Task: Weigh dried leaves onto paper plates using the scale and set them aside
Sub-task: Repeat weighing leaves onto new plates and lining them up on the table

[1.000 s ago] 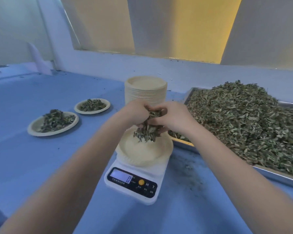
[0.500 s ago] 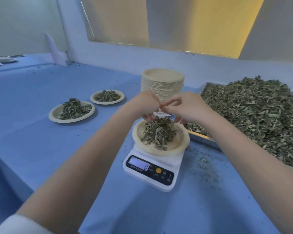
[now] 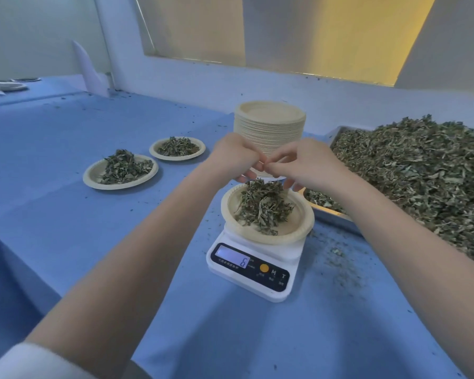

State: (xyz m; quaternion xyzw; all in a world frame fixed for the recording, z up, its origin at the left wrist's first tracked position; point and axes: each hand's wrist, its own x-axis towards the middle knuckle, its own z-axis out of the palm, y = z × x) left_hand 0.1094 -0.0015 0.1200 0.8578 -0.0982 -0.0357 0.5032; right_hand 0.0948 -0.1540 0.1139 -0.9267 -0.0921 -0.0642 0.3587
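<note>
Left hand (image 3: 234, 155) and right hand (image 3: 308, 165) fingertips meeting above leaf-heaped paper plate (image 3: 298, 231) on scale (image 3: 253, 265), anything pinched too small to tell, plate stack (image 3: 270, 123) partly hidden behind hands, leaf tray (image 3: 422, 170) cut off right, two filled plates (image 3: 121, 172) left on bench (image 3: 66, 214).

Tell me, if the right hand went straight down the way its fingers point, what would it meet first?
Probably the leaf pile on the plate on the scale: the right hand hovers just above it, though depth is unclear.
</note>
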